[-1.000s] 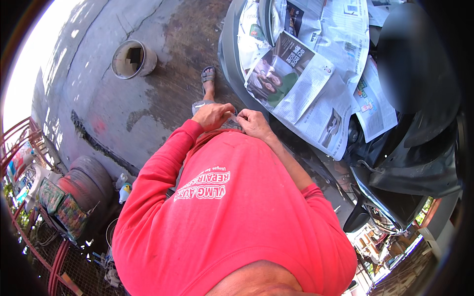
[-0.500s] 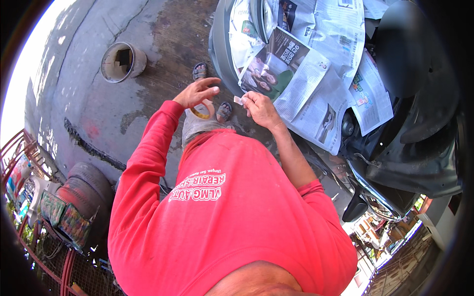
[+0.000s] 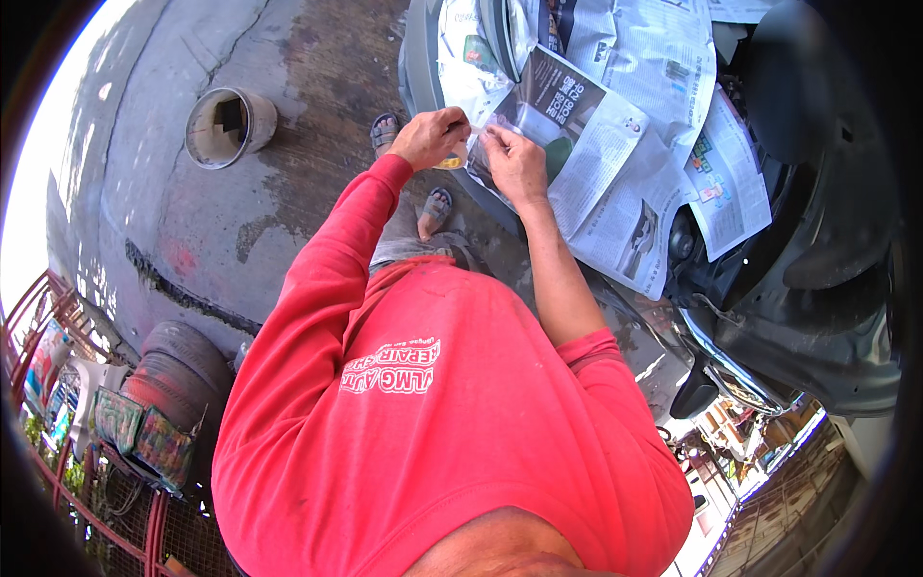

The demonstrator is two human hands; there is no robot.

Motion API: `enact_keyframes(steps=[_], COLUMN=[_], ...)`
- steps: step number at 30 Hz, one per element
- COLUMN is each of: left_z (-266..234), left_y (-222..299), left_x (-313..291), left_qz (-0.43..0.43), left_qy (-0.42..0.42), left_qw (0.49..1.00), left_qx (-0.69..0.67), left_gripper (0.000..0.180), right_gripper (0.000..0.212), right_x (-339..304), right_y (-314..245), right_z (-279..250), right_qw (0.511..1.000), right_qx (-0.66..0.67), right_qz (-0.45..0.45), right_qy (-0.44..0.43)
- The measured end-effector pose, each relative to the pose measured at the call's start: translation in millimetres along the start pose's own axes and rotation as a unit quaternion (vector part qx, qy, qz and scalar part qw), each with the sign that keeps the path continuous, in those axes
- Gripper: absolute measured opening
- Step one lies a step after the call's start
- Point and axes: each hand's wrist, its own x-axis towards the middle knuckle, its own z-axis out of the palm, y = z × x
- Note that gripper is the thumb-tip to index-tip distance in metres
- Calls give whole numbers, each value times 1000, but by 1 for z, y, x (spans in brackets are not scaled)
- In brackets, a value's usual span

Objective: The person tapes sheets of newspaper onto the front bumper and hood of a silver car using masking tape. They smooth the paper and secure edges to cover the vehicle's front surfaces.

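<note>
My left hand [image 3: 428,137] is closed around a small yellowish roll of tape [image 3: 452,159], held just off the edge of a newspaper sheet [image 3: 615,154]. My right hand [image 3: 514,163] pinches a thin pale strip of tape [image 3: 478,130] running from the roll, its fingers resting against the newspaper. The sheets of newspaper cover the front of a dark vehicle [image 3: 808,288]. Both arms reach forward from my red shirt, the left in a long sleeve, the right bare below the elbow.
A grey bucket [image 3: 226,125] stands on the stained concrete to the left. My sandalled feet [image 3: 435,207] are next to the vehicle's grey edge. Stacked tyres [image 3: 178,380] and a red metal fence [image 3: 58,423] lie at lower left.
Both hands have moved up and away from my body to the newspaper's edge. They have drawn a little apart, with a strip of tape between them.
</note>
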Motion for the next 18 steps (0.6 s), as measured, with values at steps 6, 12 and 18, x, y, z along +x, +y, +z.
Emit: enact_keyframes(steps=[6, 12, 18], left_z=[6, 11, 17], left_y=[-2, 7, 4], left_x=[39, 73, 96], left_qz=[-35, -45, -70], left_qy=[14, -7, 3], left_qw=[997, 989, 973], left_qx=[71, 139, 220], left_gripper=[36, 41, 44], right_gripper=[62, 66, 61], right_x=[28, 37, 35], right_y=[15, 11, 6], right_z=[2, -1, 7], right_qw=[999, 996, 984], right_qx=[-20, -68, -172], right_qz=[27, 44, 15], right_qy=[13, -36, -48])
